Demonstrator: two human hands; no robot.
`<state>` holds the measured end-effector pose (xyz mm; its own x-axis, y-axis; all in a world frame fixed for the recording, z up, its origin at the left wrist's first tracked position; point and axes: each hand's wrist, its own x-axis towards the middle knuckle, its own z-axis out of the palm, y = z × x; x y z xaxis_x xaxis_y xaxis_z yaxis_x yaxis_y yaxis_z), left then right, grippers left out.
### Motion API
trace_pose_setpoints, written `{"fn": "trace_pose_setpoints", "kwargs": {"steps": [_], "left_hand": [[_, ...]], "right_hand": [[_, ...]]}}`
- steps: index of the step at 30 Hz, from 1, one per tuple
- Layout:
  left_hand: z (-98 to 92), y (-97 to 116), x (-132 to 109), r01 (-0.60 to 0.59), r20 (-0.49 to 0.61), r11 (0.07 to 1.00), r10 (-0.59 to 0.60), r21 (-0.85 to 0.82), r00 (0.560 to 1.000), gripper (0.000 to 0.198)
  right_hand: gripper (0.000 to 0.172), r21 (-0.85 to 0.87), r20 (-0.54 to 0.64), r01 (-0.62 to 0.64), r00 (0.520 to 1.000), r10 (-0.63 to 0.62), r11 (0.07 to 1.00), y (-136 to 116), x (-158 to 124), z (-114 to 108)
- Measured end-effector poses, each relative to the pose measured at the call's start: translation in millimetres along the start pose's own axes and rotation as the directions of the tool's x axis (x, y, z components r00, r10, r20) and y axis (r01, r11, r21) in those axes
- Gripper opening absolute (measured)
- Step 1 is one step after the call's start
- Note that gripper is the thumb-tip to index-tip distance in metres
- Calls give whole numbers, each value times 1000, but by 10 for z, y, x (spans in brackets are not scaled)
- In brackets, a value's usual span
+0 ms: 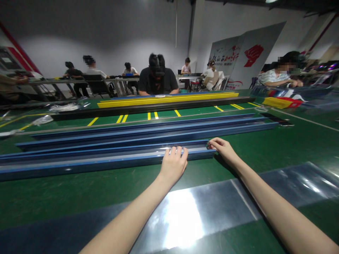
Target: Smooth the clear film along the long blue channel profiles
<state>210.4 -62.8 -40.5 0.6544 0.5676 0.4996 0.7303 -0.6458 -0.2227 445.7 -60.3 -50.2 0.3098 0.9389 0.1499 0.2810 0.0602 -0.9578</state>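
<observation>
A long blue channel (106,163) lies across the green table, with a clear film strip inside it. My left hand (173,164) rests over its near wall, fingers bent into the channel and closed around the edge. At the channel's right end my right hand (221,148) is pinched, thumb and fingers together; whatever lies between the fingertips is too small to make out. Behind are more blue channels (148,133), side by side. Nearer to me, a wide shiny transparent sheet (212,203) lies flat beneath my forearms.
Farther back lie a yellow channel (169,100) and a black one (153,108). A dark phone (280,121) lies at the right, near a yellow and red tray (280,102). A person (158,77) sits across the table; several others sit farther off.
</observation>
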Motion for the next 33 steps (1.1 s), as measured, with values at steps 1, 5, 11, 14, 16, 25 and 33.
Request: {"fn": "trace_pose_setpoints", "kwargs": {"steps": [1,5,11,14,16,25,33], "left_hand": [[0,-1,0,-1,2,1000,1,-1,1000,32],[9,-2,-2,-10,-6,1000,10,8,1000,30],[20,-2,0,-17,-26,1000,18,17,999,29],[17,-5,2,-20,-28,1000,21,17,999,29],[16,-8,2,-23,-27,1000,24,17,999,29],[24,-9,0,-18,-23,1000,18,17,1000,27],[33,-15,1,-23,-33,999,24,31,999,26]], "right_hand": [[29,-9,1,2,1000,-2,1000,0,0,0],[29,-45,13,31,999,-30,999,-2,-4,-4],[29,-52,24,47,999,-46,998,-4,-7,-8],[29,-62,35,59,998,-57,996,1,-5,-12],[29,-65,39,68,997,-66,996,8,-2,-17],[30,-155,58,40,998,-32,987,-1,-4,-39],[29,-180,75,33,997,-20,983,18,0,-41]]}}
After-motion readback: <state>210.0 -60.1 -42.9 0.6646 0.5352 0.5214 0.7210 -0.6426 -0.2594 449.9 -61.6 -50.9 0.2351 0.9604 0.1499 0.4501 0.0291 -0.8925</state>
